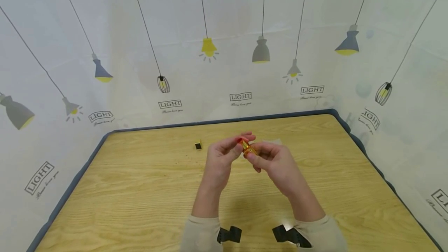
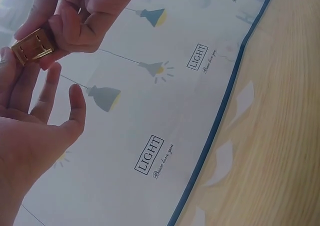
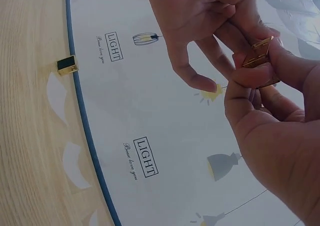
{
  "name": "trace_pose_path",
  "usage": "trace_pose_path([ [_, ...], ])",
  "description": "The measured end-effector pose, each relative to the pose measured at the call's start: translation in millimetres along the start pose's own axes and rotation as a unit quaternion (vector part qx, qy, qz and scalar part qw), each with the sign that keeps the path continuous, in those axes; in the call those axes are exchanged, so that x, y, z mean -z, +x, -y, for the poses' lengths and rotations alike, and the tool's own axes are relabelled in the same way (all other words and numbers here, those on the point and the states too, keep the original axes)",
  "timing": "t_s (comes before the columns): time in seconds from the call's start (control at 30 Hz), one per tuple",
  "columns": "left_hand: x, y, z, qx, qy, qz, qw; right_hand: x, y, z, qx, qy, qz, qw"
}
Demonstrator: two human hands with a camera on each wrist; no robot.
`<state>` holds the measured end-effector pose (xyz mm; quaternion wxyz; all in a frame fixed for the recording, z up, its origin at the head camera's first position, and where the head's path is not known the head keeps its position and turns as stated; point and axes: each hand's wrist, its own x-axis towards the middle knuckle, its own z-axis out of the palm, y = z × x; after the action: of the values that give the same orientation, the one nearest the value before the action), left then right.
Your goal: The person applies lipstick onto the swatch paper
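Observation:
Both hands meet over the table around a small gold lipstick tube [image 1: 249, 149], which shows a red tip at its upper left in the head view. My right hand [image 1: 280, 162] pinches the tube between thumb and fingers. From the other side, the thumb and fingertips of my left hand [image 1: 220, 160] pinch its end, while other fingers of that hand stand out loosely. The left wrist view shows a square gold face [image 2: 34, 46] with small slots, framed by fingertips. Fingers cover much of the tube [image 3: 260, 55] in the right wrist view.
A small black-and-gold cap [image 1: 198, 145] lies on the wooden table [image 1: 140, 182], left of the hands. Behind the right hand a white patch [image 1: 274, 141] shows on the table. A lamp-printed curtain [image 1: 224, 73] surrounds the table's back and sides, along its dark blue edge.

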<state>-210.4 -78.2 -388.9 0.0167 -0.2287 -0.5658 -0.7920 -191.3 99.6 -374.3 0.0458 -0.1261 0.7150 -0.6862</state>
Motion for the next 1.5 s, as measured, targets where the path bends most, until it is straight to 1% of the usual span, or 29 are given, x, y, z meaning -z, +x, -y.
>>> trace_pose_path([
  [0.17, -4.8, -0.9, 1.9, -0.012, -0.014, -0.020, 0.9996, -3.2, -2.9, -0.4, 0.016, -0.058, -0.035, 0.9976],
  [0.27, -6.1, -1.5, 2.9, -0.024, -0.021, -0.018, 0.9993, -2.3, -4.6, -1.3, 0.032, -0.068, -0.036, 0.9965],
  [0.33, -6.2, -2.1, 2.8, -0.033, -0.024, -0.007, 0.9992, -0.2, -5.4, -2.4, 0.047, -0.041, -0.016, 0.9979],
  [0.4, -5.8, -2.7, 2.5, -0.040, -0.028, 0.011, 0.9987, 3.0, -5.8, -4.4, 0.061, 0.013, 0.022, 0.9978],
  [0.43, -5.3, -2.7, 2.6, -0.044, -0.028, 0.021, 0.9984, 4.6, -5.7, -5.7, 0.067, 0.045, 0.046, 0.9957],
  [0.47, -4.9, -2.7, 2.8, -0.047, -0.031, 0.032, 0.9979, 6.2, -5.6, -6.9, 0.071, 0.081, 0.071, 0.9916],
  [0.53, -4.1, -2.8, 3.4, -0.050, -0.040, 0.047, 0.9968, 8.7, -5.0, -9.0, 0.073, 0.146, 0.119, 0.9794],
  [0.6, -3.4, -2.8, 4.6, -0.050, -0.044, 0.054, 0.9963, 10.6, -4.4, -10.3, 0.068, 0.190, 0.154, 0.9672],
  [0.67, -3.0, -3.0, 5.8, -0.047, -0.049, 0.055, 0.9961, 11.8, -4.3, -9.8, 0.054, 0.217, 0.172, 0.9594],
  [0.77, -3.4, -3.3, 7.4, -0.042, -0.049, 0.050, 0.9966, 13.2, -4.8, -7.6, 0.013, 0.238, 0.175, 0.9553],
  [0.83, -4.4, -3.2, 8.5, -0.039, -0.051, 0.043, 0.9970, 13.4, -5.2, -5.6, -0.018, 0.241, 0.167, 0.9559],
  [0.87, -5.0, -3.0, 9.1, -0.039, -0.051, 0.037, 0.9972, 13.2, -5.2, -4.8, -0.029, 0.236, 0.157, 0.9584],
  [0.9, -5.7, -2.6, 9.5, -0.038, -0.051, 0.030, 0.9975, 12.7, -5.0, -4.2, -0.036, 0.227, 0.146, 0.9622],
  [0.93, -6.4, -2.1, 10.0, -0.036, -0.053, 0.020, 0.9977, 11.8, -4.8, -3.9, -0.037, 0.210, 0.132, 0.9680],
  [1.03, -8.3, -0.4, 11.4, -0.034, -0.061, -0.014, 0.9975, 7.8, -3.4, -5.1, -0.020, 0.130, 0.074, 0.9885],
  [1.07, -9.0, 0.1, 11.9, -0.033, -0.066, -0.028, 0.9969, 5.9, -2.6, -6.3, -0.010, 0.102, 0.051, 0.9934],
  [1.13, -10.4, 1.1, 12.9, -0.030, -0.066, -0.056, 0.9958, 1.9, -1.0, -9.3, 0.014, 0.048, 0.007, 0.9987],
  [1.17, -11.2, 1.5, 13.3, -0.029, -0.063, -0.072, 0.9950, 0.1, -0.2, -11.4, 0.030, 0.023, -0.013, 0.9992],
  [1.23, -12.9, 2.0, 13.8, -0.030, -0.050, -0.103, 0.9930, -3.7, 1.2, -15.4, 0.070, -0.023, -0.049, 0.9961],
  [1.33, -15.2, 2.4, 14.0, -0.031, -0.021, -0.138, 0.9897, -7.3, 2.3, -20.7, 0.145, -0.073, -0.090, 0.9827],
  [1.43, -16.1, 2.3, 13.8, -0.037, -0.005, -0.149, 0.9881, -8.0, 3.3, -25.2, 0.208, -0.088, -0.107, 0.9684],
  [1.5, -16.1, 2.3, 13.8, -0.042, 0.000, -0.149, 0.9879, -7.8, 4.2, -27.6, 0.227, -0.086, -0.109, 0.9638],
])
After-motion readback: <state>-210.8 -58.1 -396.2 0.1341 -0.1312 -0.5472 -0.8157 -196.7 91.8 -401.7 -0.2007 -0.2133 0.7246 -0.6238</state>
